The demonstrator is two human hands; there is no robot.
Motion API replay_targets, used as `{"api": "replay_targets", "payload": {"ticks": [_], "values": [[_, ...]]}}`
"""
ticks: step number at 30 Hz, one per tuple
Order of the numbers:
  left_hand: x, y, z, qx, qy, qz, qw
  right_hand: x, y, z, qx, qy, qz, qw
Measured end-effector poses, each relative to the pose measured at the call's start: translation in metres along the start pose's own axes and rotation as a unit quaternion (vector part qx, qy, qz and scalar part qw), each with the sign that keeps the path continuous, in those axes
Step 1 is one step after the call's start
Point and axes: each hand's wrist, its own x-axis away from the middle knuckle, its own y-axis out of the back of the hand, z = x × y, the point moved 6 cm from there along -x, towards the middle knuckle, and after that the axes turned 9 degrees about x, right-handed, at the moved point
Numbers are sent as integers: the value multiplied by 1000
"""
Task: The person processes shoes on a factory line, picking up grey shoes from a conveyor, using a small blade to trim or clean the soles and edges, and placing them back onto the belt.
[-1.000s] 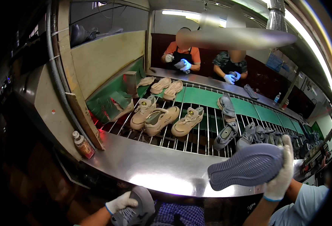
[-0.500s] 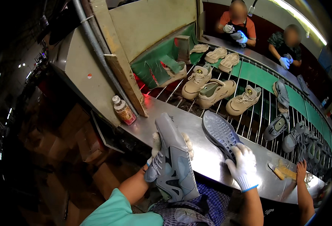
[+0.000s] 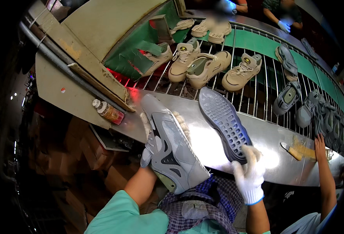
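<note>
My left hand (image 3: 182, 125), in a whitish knit glove, grips a grey shoe upper (image 3: 174, 146) from behind. The upper stands tilted with its laces toward the left, hiding most of that hand. On the metal counter lies a grey-blue shoe sole (image 3: 224, 121), its gridded inner side up and its toe end at the rack. My white-gloved right hand (image 3: 250, 173) is at the sole's near end, fingers curled over the edge and thumb below it.
Beige shoes (image 3: 242, 73) and grey shoes (image 3: 307, 109) sit on the wire rack (image 3: 256, 95) beyond the metal counter (image 3: 265, 134). A bottle (image 3: 109, 112) stands at left. At right are a yellow-handled knife (image 3: 291, 151) and another person's hand (image 3: 320, 146). Two co-workers are across the rack.
The view has shifted, so the rack and counter sit higher and farther left. The upper has turned in my left hand, showing more of its side. My right hand covers less of the sole's near end.
</note>
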Motion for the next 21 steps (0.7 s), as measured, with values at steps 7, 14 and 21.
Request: {"api": "replay_targets", "payload": {"ticks": [7,14,21], "values": [[3,-18,3,12,-24,38,999,9,-6,64,-250,45,125,959],[20,-25,16,-35,-59,23,997,11,-47,74,-500,-178,278,801],[21,-25,28,-33,-18,91,995,3,-46,70,-577,-195,250,753]]}}
